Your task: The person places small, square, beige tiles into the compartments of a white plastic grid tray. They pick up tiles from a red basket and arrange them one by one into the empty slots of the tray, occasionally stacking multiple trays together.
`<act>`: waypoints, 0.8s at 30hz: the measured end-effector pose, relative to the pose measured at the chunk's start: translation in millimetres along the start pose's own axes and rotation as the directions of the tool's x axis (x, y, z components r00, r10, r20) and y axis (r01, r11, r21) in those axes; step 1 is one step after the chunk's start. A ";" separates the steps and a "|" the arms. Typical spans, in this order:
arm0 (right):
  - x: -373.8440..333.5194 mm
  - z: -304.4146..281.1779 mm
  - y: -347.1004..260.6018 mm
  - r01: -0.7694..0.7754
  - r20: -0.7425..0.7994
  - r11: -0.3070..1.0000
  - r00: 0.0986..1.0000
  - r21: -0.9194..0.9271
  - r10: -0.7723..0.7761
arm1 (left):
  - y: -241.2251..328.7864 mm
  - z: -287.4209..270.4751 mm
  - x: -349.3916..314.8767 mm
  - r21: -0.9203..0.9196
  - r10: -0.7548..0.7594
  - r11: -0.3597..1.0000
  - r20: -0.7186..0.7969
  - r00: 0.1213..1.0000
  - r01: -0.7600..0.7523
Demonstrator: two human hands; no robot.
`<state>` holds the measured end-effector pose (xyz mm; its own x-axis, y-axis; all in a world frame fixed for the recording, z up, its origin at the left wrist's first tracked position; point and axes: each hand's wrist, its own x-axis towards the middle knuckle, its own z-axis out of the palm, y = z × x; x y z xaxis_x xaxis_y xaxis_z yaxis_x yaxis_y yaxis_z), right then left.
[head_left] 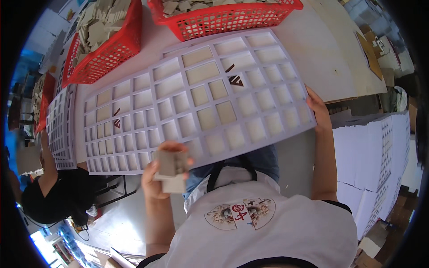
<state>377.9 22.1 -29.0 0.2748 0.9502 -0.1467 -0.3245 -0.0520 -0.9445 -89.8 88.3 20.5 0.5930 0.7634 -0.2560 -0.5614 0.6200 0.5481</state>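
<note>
Cluttered workroom, pale tabletop (319, 49), two red baskets on the far side, the left basket (100, 60) and the right basket (237, 21), both loaded with loose beige bits. Across the middle sits a white gridded panel (246, 106), and some of its cells have beige squares (196, 56) in them, mostly around the centre plus a patch toward the left.

What worries me is the near side. The person's left hand is wrapped round a stack of beige pieces (173, 164), thumb on the left and fingers over the far and right sides, right by the panel's near edge. One piece pokes out toward the person's body, so I reckon a loose pinch could let it slide out onto their lap or the floor. It's a bit blurry, so I can't count the pieces.

Right hand (316, 107) is closed over the panel's right edge; whatever the fingers do underneath is hidden. That near right corner looks like it hangs past the tabletop, so leaning or pressing there could tip the panel and jolt the squares out of their cells. Also, if a piece goes in at a slant, it'd probably jam on the dividers.
</note>
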 end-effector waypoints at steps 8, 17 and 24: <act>20.9 -19.7 -2.2 0.036 -0.038 0.999 0.999 -0.004 -0.036 | -55.6 48.1 74.9 -0.021 -0.227 0.973 0.114 0.967 0.231; -4.9 69.0 2.0 0.331 0.184 0.243 0.859 -0.912 -0.478 | -75.1 47.1 83.4 0.053 -0.318 0.948 0.069 0.946 0.315; -51.1 202.1 29.8 0.496 0.457 0.639 0.855 -0.587 -0.244 | -80.7 35.2 61.0 -0.039 -0.301 0.953 -0.019 0.953 0.300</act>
<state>171.2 34.1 9.8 -0.0991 0.9658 0.2396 0.4605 0.2580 -0.8494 12.0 78.4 -11.3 0.7234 0.5447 -0.4242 -0.3799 0.8271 0.4143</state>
